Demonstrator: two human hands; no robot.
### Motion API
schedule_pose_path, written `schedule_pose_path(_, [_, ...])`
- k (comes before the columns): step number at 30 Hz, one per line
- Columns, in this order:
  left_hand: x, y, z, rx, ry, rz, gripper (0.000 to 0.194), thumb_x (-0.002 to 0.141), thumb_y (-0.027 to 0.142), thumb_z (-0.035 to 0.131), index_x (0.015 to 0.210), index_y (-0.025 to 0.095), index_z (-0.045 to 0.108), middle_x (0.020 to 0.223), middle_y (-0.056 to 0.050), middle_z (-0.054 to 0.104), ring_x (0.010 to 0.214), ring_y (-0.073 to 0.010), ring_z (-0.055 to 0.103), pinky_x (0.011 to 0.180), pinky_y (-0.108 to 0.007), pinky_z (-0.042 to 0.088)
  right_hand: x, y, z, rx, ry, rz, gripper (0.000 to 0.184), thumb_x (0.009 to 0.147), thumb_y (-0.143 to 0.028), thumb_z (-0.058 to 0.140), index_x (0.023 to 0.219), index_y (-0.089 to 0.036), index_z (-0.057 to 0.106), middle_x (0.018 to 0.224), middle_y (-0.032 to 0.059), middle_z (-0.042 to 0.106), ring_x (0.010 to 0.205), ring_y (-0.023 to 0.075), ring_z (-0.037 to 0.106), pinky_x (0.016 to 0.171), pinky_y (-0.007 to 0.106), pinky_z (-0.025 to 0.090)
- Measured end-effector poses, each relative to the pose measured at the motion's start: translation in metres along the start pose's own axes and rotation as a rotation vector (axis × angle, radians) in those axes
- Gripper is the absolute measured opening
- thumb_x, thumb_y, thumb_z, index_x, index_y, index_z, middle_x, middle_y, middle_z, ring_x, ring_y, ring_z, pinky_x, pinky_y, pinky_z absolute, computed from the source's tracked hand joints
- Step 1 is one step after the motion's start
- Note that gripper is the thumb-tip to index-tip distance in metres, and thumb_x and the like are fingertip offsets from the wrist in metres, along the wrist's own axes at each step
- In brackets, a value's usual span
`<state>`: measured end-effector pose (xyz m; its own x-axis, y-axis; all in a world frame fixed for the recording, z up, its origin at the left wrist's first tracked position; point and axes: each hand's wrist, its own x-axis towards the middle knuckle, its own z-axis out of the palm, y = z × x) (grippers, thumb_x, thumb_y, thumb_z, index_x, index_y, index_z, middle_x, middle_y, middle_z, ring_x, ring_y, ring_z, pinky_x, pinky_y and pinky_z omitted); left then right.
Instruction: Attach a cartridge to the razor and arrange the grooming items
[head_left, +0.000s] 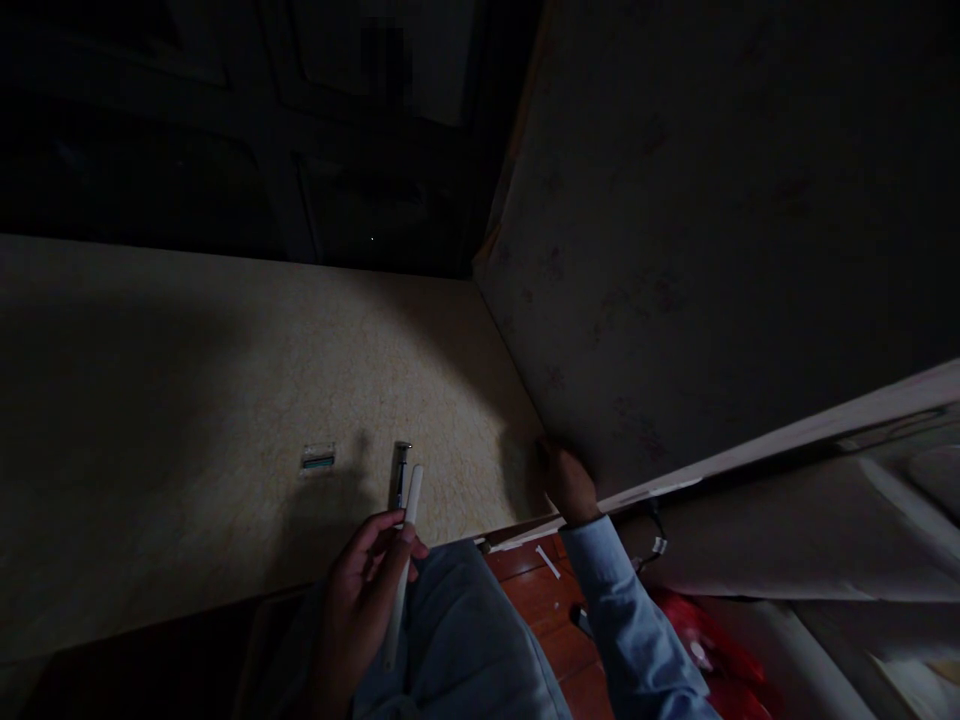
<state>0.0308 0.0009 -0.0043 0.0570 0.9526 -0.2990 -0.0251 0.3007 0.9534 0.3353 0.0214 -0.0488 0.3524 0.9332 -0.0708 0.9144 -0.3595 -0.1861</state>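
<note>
White stick (414, 490) in the left hand (367, 580) overlaps the near edge of the tabletop (187, 570).

Left hand (360, 590) pinching at near centre, thumb (399, 550) toward fingers (377, 525), right hand (571, 485) reaching farther right.

A slim, pale stick (412, 498) with a rounded upper tip stands steeply slanted in the lower centre of the frame—pinched in the left hand (367, 580), its lower part reaching down over the lap. Just left of its upper end, a narrow, dark-and-silvery razor-like tool (402, 472) lies lengthwise on the tabletop, head upward. Farther left lies a small clear case (319, 459)—a teal-and-dark strip shows inside.
</note>
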Motion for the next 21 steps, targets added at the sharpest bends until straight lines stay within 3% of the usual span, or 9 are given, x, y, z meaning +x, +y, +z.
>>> schedule_pose_path(7, [0.002, -0.008, 0.0, 0.005, 0.001, 0.024, 0.057, 0.066, 0.069, 0.072, 0.092, 0.018, 0.067, 0.067, -0.004, 0.072, 0.058, -0.0187, 0.065, 0.059, -0.03, 0.055, -0.006, -0.017, -0.011, -0.015, -0.076, 0.127, 0.047, 0.097, -0.006, 0.041, 0.139, -0.019, 0.06, 0.112, 0.0134, 0.078, 0.106, 0.0224, 0.073, 0.084, 0.025, 0.05])
schedule_pose_path(13, [0.002, -0.008, 0.0, -0.007, 0.005, 0.043, 0.053, 0.067, 0.065, 0.073, 0.092, 0.018, 0.068, 0.066, -0.004, 0.072, 0.057, -0.0186, 0.065, 0.058, -0.031, 0.056, -0.008, -0.024, -0.014, -0.008, -0.053, 0.156, 0.051, 0.094, -0.004, 0.046, 0.139, -0.021, 0.061, 0.111, 0.0131, 0.078, 0.101, 0.0239, 0.074, 0.078, 0.027, 0.05])
schedule_pose_path(17, [0.002, -0.009, -0.001, -0.015, -0.013, 0.038, 0.054, 0.068, 0.065, 0.073, 0.092, 0.018, 0.067, 0.067, -0.005, 0.074, 0.057, -0.0191, 0.067, 0.059, -0.031, 0.057, -0.013, -0.019, -0.008, 0.061, 0.045, 0.136, 0.046, 0.091, -0.007, 0.05, 0.133, -0.018, 0.065, 0.108, 0.0146, 0.078, 0.099, 0.0256, 0.074, 0.081, 0.029, 0.051])
schedule_pose_path(21, [0.002, -0.015, 0.002, -0.047, -0.024, 0.007, 0.055, 0.07, 0.064, 0.074, 0.097, 0.018, 0.066, 0.074, -0.007, 0.078, 0.063, -0.021, 0.071, 0.064, -0.032, 0.059, -0.032, -0.02, 0.006, 0.289, 0.293, 0.024, 0.04, 0.091, -0.013, 0.05, 0.126, -0.016, 0.068, 0.115, 0.0167, 0.073, 0.095, 0.0244, 0.072, 0.08, 0.032, 0.055])
